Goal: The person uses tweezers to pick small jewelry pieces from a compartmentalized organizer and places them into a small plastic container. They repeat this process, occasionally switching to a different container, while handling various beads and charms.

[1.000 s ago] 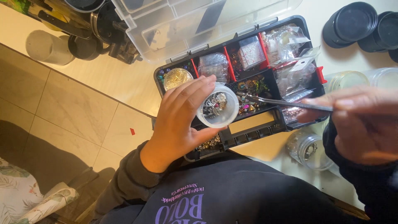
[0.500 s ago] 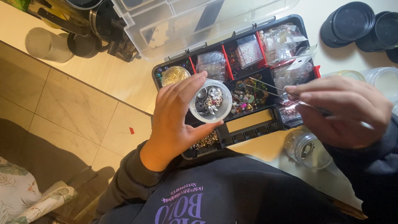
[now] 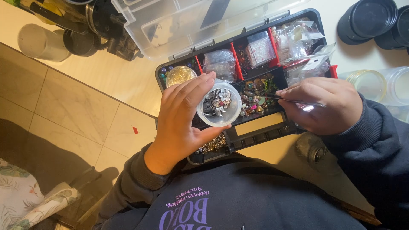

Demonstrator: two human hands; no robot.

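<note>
My left hand (image 3: pixel 181 121) holds a small round clear jar (image 3: pixel 219 104) of silver metal charms, tilted over a black organizer box (image 3: pixel 260 127). My right hand (image 3: pixel 321 106) grips thin metal tweezers (image 3: pixel 294 101) whose tips point left into the box's middle compartment of mixed coloured beads (image 3: pixel 254 93). The box has red dividers and holds small plastic bags and a round tin of gold pieces (image 3: pixel 180 75). Its clear lid (image 3: pixel 187 23) stands open at the back.
Black round lids (image 3: pixel 368 19) lie at the top right, with clear round containers (image 3: pixel 383 83) below them. A small glass jar (image 3: pixel 313 149) sits by the box's front right. Dark mugs and a white cup (image 3: pixel 40 42) stand at the top left. Tiled floor (image 3: pixel 64 115) lies below the counter edge.
My right hand has moved left and closer to the box, bringing the tweezers' tips down into the mixed bead compartment. My left hand keeps the jar in nearly the same place.
</note>
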